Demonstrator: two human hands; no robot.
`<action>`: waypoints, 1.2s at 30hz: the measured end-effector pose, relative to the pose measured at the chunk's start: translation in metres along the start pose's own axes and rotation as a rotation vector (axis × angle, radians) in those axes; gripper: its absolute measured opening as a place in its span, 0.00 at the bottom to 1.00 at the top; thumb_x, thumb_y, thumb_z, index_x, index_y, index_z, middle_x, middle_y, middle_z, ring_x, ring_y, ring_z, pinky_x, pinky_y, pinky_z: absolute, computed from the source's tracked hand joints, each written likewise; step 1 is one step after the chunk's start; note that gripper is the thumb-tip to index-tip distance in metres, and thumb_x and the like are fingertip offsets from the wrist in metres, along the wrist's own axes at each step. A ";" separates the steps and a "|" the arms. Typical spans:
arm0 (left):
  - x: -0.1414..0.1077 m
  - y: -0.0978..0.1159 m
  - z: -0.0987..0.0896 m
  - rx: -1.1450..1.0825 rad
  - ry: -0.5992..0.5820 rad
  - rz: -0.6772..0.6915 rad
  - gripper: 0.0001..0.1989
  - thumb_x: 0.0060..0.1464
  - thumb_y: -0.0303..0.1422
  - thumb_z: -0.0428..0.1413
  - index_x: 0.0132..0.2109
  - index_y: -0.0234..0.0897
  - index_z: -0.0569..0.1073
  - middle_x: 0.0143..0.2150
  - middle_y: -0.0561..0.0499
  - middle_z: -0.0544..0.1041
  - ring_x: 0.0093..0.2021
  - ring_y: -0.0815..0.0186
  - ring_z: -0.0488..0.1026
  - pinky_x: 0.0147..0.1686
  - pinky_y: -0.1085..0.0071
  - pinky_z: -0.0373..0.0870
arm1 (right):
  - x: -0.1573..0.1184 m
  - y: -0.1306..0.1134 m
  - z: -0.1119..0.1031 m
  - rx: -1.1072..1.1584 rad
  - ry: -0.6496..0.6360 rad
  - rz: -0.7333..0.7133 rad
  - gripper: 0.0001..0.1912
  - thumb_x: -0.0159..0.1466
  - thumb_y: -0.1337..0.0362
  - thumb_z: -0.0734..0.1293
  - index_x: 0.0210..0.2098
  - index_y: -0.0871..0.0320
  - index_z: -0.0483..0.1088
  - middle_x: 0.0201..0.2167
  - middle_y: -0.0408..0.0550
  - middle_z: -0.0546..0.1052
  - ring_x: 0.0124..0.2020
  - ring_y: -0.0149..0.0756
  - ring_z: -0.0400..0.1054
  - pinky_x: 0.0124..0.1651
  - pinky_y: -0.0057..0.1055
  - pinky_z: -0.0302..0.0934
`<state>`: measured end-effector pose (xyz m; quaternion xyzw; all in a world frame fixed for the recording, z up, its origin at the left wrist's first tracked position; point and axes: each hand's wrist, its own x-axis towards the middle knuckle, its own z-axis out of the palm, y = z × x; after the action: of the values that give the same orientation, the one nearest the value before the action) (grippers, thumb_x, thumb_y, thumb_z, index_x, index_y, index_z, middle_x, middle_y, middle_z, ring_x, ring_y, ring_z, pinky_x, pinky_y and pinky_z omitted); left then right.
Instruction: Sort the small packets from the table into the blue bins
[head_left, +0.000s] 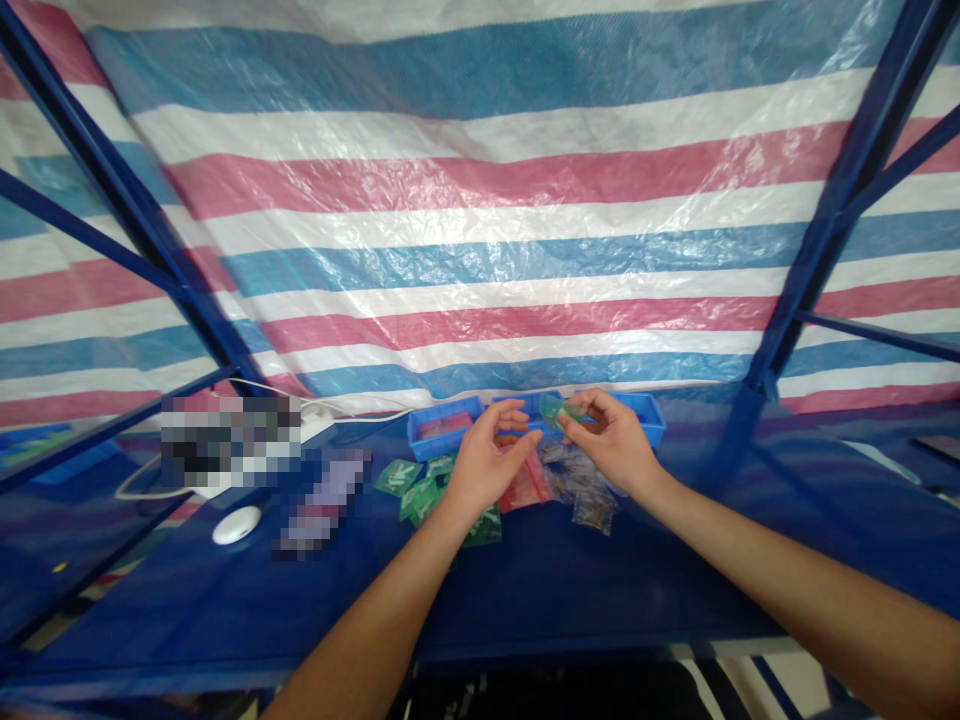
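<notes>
Pinched between the thumb and fingers of my right hand (609,438) is a small green plastic bag (556,411), raised over the bins. My left hand (491,455) hovers to its left, fingers apart and curved, with nothing in it. Several green bags (427,497) with small pieces inside lie on the table to the left of and under my left hand. A red bag (527,486) rests between the hands. Clear bags (595,505) with brownish contents are heaped below my right hand. Behind stand blue bins, partly hidden by the hands.
The left blue bin (444,424) holds something reddish; another blue bin (646,412) is at the right. On the blue table (600,590) lie a white round object (236,525), a blurred-out item (322,503) and a power strip (316,422) with cables. Blue posts (799,270) flank a striped sheet.
</notes>
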<state>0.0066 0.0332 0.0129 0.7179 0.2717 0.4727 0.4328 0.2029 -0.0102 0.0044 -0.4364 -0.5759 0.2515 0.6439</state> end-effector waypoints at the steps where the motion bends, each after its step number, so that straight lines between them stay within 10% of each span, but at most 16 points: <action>1: -0.001 0.000 0.001 -0.027 -0.033 -0.021 0.26 0.56 0.39 0.65 0.59 0.38 0.71 0.51 0.42 0.79 0.50 0.60 0.77 0.52 0.63 0.74 | -0.001 -0.001 0.000 -0.028 0.014 -0.025 0.15 0.62 0.50 0.73 0.40 0.53 0.70 0.38 0.49 0.76 0.38 0.42 0.72 0.38 0.37 0.71; 10: 0.001 0.003 0.003 -0.230 -0.105 -0.140 0.20 0.57 0.43 0.64 0.51 0.35 0.76 0.50 0.45 0.82 0.53 0.56 0.78 0.53 0.63 0.73 | -0.010 -0.013 0.004 -0.310 -0.297 -0.339 0.13 0.63 0.62 0.72 0.48 0.49 0.76 0.47 0.51 0.77 0.51 0.48 0.71 0.56 0.49 0.66; 19: 0.005 -0.001 -0.004 -0.310 -0.051 -0.148 0.21 0.53 0.40 0.67 0.50 0.35 0.76 0.47 0.44 0.83 0.45 0.59 0.81 0.51 0.62 0.74 | -0.009 -0.011 0.008 0.033 -0.062 -0.083 0.16 0.61 0.52 0.75 0.45 0.51 0.74 0.47 0.52 0.76 0.49 0.47 0.73 0.49 0.43 0.73; 36: 0.003 0.002 -0.004 -0.212 -0.155 -0.096 0.17 0.54 0.39 0.66 0.47 0.34 0.78 0.46 0.44 0.83 0.45 0.60 0.80 0.51 0.63 0.74 | -0.001 0.003 0.004 0.205 -0.226 0.147 0.20 0.56 0.52 0.78 0.43 0.53 0.74 0.37 0.46 0.83 0.35 0.37 0.77 0.40 0.34 0.71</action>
<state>0.0039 0.0358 0.0165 0.6887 0.2201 0.4205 0.5481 0.1993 -0.0086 0.0007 -0.3784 -0.5824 0.4027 0.5962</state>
